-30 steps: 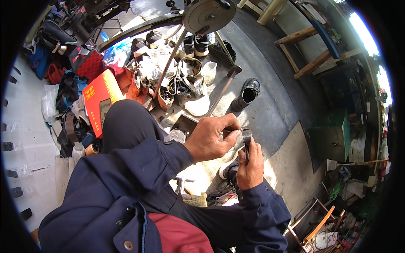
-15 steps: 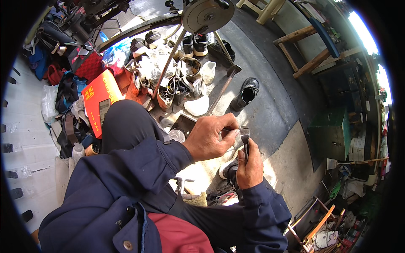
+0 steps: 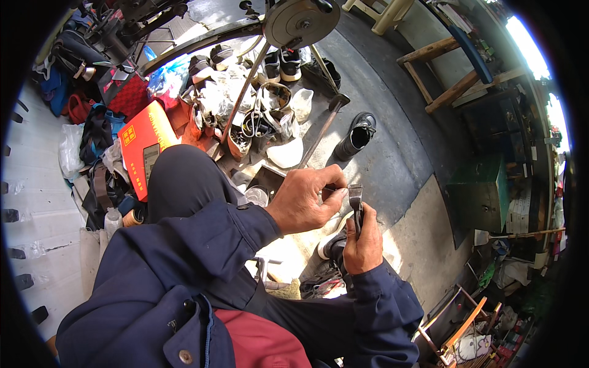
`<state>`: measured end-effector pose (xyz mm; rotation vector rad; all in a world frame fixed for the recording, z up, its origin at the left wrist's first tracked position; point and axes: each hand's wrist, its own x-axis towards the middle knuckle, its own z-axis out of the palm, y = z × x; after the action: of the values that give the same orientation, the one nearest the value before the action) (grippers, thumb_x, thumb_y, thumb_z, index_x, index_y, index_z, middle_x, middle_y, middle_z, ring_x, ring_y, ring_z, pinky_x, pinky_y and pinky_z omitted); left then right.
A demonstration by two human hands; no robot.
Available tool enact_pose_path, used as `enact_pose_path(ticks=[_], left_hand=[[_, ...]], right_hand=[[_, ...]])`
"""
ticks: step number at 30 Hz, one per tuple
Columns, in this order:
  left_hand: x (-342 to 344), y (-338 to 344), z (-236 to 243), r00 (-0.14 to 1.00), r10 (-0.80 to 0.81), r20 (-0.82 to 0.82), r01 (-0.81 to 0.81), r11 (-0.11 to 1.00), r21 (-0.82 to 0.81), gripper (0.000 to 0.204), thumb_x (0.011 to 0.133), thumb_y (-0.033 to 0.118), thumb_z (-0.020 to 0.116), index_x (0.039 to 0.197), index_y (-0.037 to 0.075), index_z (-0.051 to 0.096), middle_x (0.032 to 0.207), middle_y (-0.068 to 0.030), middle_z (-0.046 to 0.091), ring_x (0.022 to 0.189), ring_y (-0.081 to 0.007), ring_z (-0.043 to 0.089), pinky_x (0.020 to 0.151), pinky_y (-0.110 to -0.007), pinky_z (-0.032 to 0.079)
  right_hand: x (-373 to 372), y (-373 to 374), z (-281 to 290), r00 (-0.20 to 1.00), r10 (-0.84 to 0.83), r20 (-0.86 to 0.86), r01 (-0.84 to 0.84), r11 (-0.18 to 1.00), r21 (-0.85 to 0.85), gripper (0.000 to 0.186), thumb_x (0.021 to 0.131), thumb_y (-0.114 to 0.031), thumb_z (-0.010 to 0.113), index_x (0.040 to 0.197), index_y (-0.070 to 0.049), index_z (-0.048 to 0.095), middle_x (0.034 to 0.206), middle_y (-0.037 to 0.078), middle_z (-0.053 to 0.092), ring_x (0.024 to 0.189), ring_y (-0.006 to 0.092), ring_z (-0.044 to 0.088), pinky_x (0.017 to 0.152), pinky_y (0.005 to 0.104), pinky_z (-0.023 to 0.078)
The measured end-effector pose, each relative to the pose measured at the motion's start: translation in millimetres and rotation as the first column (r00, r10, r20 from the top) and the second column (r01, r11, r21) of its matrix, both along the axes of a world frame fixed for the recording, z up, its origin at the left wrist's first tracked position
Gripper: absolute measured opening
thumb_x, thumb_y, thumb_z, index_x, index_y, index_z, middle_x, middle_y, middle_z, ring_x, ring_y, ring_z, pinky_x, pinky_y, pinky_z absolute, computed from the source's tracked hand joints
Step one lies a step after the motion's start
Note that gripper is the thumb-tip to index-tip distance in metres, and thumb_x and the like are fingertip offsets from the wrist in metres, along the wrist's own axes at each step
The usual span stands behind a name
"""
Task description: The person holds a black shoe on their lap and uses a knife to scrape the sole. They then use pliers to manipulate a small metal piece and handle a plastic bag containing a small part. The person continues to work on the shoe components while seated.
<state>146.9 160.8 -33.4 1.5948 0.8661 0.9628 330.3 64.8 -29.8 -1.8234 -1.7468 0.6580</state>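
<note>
Over my lap, my left hand (image 3: pixel 307 199) pinches a thin piece (image 3: pixel 342 189) too small to make out, held at the metal jaws of a hand tool (image 3: pixel 355 194) that looks like pincers. My right hand (image 3: pixel 363 245) is closed round the tool's dark handles, just right of and below my left fingertips. A black shoe (image 3: pixel 356 138) stands upright on the floor beyond them, and another dark shoe with a white sole (image 3: pixel 333 245) lies partly hidden below my hands.
Piled shoes and bags (image 3: pixel 264 116) lie ahead, under a metal machine with a round plate (image 3: pixel 294 23). A red box (image 3: pixel 138 141) sits left of my knee. At right are a wooden stool (image 3: pixel 451 86), a green metal box (image 3: pixel 478 193) and a folding chair (image 3: pixel 460 331).
The tool's head has turned slightly and shifted a little left, with my right fingers lowering slightly around its handles. My left hand stays almost still.
</note>
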Motion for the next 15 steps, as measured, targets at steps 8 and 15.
enact_pose_path(ticks=[8,15], left_hand=[[3,3,-9,0.981,-0.014,0.194,0.054,0.978,-0.203,0.008,0.096,0.008,0.066,0.096,0.001,0.065,0.08,-0.0049,0.07,0.069,-0.0098,0.065,0.066,-0.027,0.052],[1,10,-21,0.85,-0.143,0.507,0.451,0.695,-0.559,0.014,0.104,0.018,0.062,0.105,0.004,0.064,0.091,-0.0056,0.071,0.075,-0.0113,0.066,0.074,-0.027,0.054]], right_hand=[[3,4,-2,0.945,-0.066,-0.319,0.01,0.984,-0.177,0.04,0.108,-0.015,0.054,0.143,0.003,0.05,0.101,0.009,0.064,0.091,0.0199,0.062,0.085,0.0332,0.05],[4,3,10,0.605,-0.22,-0.765,0.126,0.975,-0.182,0.034,0.109,-0.014,0.049,0.137,0.005,0.052,0.099,0.006,0.06,0.074,0.009,0.054,0.07,0.0243,0.046]])
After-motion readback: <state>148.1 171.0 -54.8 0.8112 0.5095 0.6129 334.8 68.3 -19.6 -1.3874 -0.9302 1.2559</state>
